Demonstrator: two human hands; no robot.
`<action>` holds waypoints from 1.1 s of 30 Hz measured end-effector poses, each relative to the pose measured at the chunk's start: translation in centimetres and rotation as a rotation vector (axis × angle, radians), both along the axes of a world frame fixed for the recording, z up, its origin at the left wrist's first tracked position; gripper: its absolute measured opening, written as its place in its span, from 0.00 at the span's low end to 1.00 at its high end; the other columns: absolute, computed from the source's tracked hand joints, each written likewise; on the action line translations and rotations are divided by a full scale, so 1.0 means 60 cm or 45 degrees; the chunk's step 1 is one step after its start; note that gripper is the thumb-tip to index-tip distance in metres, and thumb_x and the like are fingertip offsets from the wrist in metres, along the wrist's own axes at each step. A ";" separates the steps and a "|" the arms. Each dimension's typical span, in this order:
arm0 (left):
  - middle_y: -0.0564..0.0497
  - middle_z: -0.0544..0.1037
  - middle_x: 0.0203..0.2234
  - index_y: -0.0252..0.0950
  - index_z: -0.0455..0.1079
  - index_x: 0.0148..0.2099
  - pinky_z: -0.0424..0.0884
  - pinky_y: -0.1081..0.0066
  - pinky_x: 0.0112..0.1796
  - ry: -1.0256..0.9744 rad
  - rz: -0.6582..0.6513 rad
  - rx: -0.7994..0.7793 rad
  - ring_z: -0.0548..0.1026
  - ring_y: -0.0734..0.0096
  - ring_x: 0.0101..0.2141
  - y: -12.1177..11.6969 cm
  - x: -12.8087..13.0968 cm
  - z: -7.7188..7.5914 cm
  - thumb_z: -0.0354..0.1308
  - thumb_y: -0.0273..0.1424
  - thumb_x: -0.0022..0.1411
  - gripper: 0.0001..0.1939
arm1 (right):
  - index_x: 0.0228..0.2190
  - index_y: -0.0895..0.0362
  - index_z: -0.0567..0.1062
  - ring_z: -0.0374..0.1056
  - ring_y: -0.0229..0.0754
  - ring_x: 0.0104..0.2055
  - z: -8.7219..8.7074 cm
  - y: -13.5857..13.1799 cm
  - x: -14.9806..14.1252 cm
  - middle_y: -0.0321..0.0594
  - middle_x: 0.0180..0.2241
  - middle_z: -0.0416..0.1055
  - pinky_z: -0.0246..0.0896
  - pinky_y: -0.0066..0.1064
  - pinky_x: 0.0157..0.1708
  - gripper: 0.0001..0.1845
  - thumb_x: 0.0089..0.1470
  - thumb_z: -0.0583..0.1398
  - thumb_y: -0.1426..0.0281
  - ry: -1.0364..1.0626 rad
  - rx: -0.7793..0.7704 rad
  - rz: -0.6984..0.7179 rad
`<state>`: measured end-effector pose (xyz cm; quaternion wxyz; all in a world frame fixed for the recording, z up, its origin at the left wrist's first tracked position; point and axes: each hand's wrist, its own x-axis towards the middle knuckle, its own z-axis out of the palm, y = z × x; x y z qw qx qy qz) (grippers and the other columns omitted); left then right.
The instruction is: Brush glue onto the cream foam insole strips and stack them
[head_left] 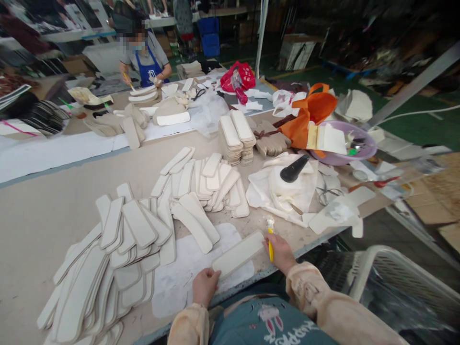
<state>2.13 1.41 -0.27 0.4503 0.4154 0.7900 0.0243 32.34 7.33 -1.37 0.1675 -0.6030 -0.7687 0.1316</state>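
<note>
In my right hand [282,255] is a yellow-handled brush [270,245], its upright tip coated with white paste. A long cream strip with rounded corners [239,254] lies in front of me, and my right fingers are close to its right end. My left hand [206,286] has its fingers closed at the strip's left end, pinching it. Under the strip is a stained white sheet [172,282]. Fanned piles of similar cream strips [132,225] spread to the left, with another pile [215,187] beyond the sheet.
A white tub with a black object on it [293,177] stands right of the piles, near scissors [327,192]. Neat strip stacks [232,134], an orange bag [309,115] and a purple basin [345,141] sit farther back. A plastic basket [373,268] is at right. A co-worker [145,57] works opposite.
</note>
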 end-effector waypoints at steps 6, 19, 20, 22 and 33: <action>0.54 0.74 0.13 0.39 0.64 0.23 0.63 0.72 0.27 0.002 -0.030 -0.003 0.74 0.68 0.20 0.000 -0.002 -0.004 0.52 0.40 0.60 0.16 | 0.37 0.55 0.71 0.63 0.48 0.52 0.004 -0.039 -0.030 0.47 0.45 0.70 0.58 0.46 0.55 0.08 0.60 0.53 0.74 0.090 0.021 0.397; 0.56 0.71 0.12 0.41 0.61 0.22 0.65 0.72 0.27 0.076 -0.060 0.022 0.75 0.67 0.20 -0.001 -0.003 -0.008 0.52 0.39 0.61 0.16 | 0.43 0.59 0.71 0.58 0.53 0.59 -0.031 -0.005 0.021 0.57 0.55 0.63 0.54 0.53 0.57 0.12 0.56 0.61 0.69 0.091 -0.064 0.581; 0.56 0.71 0.13 0.41 0.61 0.24 0.65 0.72 0.27 0.085 -0.058 0.032 0.75 0.67 0.21 -0.001 -0.003 -0.008 0.52 0.39 0.61 0.14 | 0.42 0.59 0.71 0.59 0.53 0.59 -0.029 0.001 0.032 0.56 0.55 0.63 0.55 0.53 0.57 0.11 0.56 0.60 0.70 0.089 -0.058 0.569; 0.57 0.72 0.14 0.41 0.62 0.29 0.65 0.72 0.28 0.106 -0.052 0.057 0.75 0.68 0.22 0.000 -0.003 -0.009 0.53 0.38 0.61 0.10 | 0.43 0.58 0.71 0.60 0.53 0.58 -0.026 0.006 0.043 0.54 0.53 0.66 0.55 0.54 0.57 0.11 0.57 0.59 0.72 0.090 -0.044 0.541; 0.52 0.74 0.31 0.36 0.63 0.43 0.65 0.73 0.35 0.234 -0.041 0.169 0.75 0.68 0.34 0.016 0.012 0.015 0.59 0.31 0.53 0.15 | 0.44 0.56 0.73 0.58 0.55 0.60 -0.007 -0.014 0.024 0.51 0.52 0.68 0.52 0.59 0.58 0.13 0.58 0.55 0.75 0.288 0.056 0.348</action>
